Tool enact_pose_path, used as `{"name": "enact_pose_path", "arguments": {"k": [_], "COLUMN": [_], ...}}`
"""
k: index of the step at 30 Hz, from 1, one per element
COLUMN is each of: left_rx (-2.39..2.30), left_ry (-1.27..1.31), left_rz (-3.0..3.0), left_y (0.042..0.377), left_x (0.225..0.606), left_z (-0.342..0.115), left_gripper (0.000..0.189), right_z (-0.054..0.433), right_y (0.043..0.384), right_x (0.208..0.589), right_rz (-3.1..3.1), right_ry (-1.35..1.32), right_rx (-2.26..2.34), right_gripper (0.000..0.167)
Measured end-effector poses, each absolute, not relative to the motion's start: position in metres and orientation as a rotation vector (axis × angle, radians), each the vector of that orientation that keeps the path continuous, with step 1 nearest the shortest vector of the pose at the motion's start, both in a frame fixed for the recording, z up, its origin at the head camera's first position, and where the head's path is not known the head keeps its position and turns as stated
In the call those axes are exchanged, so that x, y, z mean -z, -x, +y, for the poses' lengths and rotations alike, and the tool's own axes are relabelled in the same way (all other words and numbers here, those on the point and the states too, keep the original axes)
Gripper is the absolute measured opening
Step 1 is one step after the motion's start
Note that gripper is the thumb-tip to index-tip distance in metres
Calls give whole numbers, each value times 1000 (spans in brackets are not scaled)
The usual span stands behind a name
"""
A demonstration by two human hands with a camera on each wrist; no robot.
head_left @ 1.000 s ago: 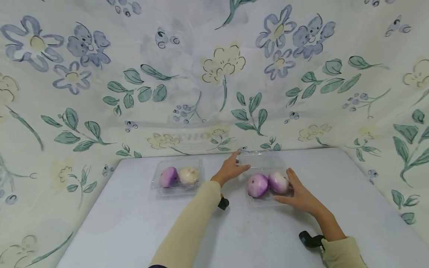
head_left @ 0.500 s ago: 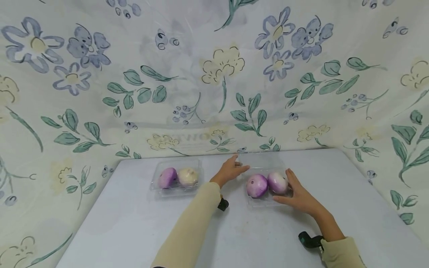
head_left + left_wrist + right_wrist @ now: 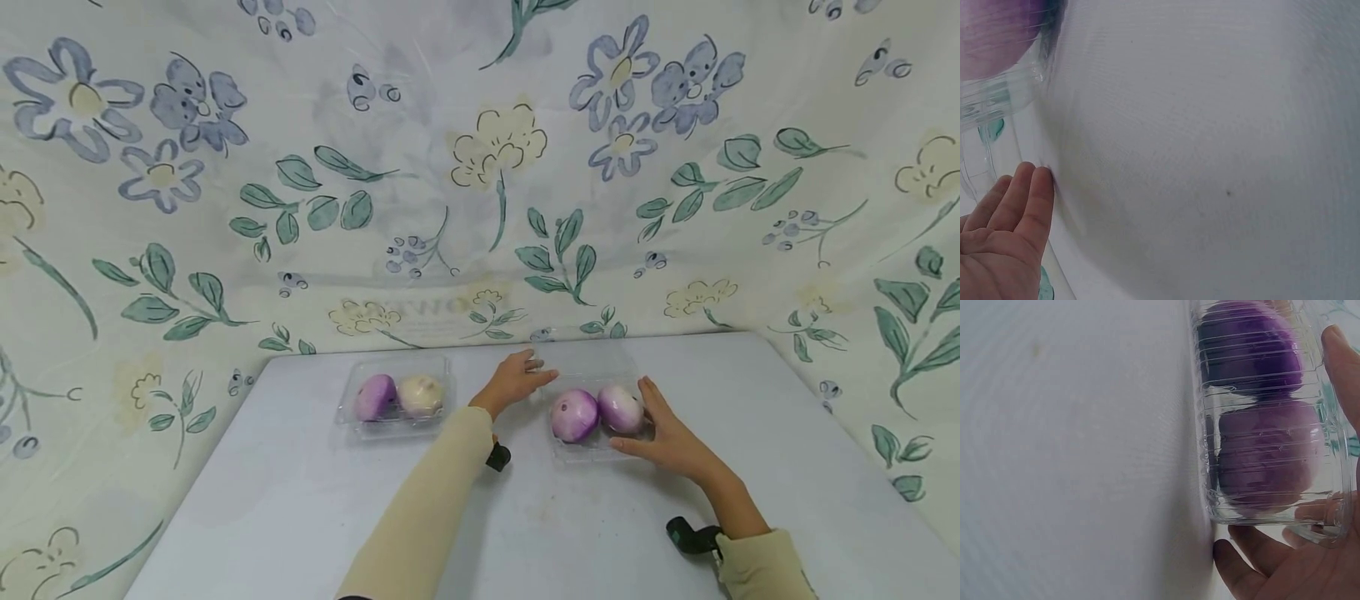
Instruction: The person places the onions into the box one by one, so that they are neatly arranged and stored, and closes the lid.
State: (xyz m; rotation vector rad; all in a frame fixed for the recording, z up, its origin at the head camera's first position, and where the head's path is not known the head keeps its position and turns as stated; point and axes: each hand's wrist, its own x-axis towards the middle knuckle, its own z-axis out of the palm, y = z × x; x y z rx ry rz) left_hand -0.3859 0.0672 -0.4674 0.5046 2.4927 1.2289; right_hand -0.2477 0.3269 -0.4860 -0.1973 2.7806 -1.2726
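Two purple-and-white onions, the left onion [image 3: 574, 415] and the right onion [image 3: 621, 408], sit side by side in a clear plastic clamshell box [image 3: 588, 452]. Its transparent lid [image 3: 588, 358] is folded back toward the wall. Beside the lid's left edge is my left hand [image 3: 516, 382], fingers extended and thumb pointing at the box; contact is hard to tell. My right hand [image 3: 667, 433] spreads around the box's right end, thumb at the front corner and fingers along the far side. In the right wrist view the fingers [image 3: 1257, 550] lie close against the box's end.
A second clear clamshell box [image 3: 393, 429] stands to the left, holding a purple onion [image 3: 376, 397] and a pale peeled onion [image 3: 421, 396]. The white table [image 3: 300, 500] meets a floral cloth [image 3: 480, 208] at its back edge.
My left fingertips have drawn slightly down and back from the lid's upper left corner. The right hand, the box and the onions have hardly moved.
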Motion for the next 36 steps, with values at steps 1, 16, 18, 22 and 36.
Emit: {"name": "enact_pose_path", "arguments": {"k": [1, 16, 18, 22, 36], "left_rx": [-1232, -1303, -1339, -1380, -1448], "left_ry": [-506, -547, -540, -553, -639], "left_rz": [2487, 2535, 2533, 2532, 2513], "left_y": [385, 386, 386, 385, 377], "left_x": [467, 459, 458, 457, 456], "left_z": [67, 73, 74, 74, 71], "left_gripper": [82, 82, 83, 82, 73], "right_z": [327, 326, 326, 327, 327], "right_y": [248, 250, 250, 250, 250], "right_x": [485, 486, 485, 485, 489], "right_rz": [2783, 2801, 2802, 2800, 2787], "right_ry": [202, 210, 205, 206, 195], "right_rx": [1269, 1258, 1255, 1262, 1284], "right_gripper": [117, 119, 119, 119, 120]}}
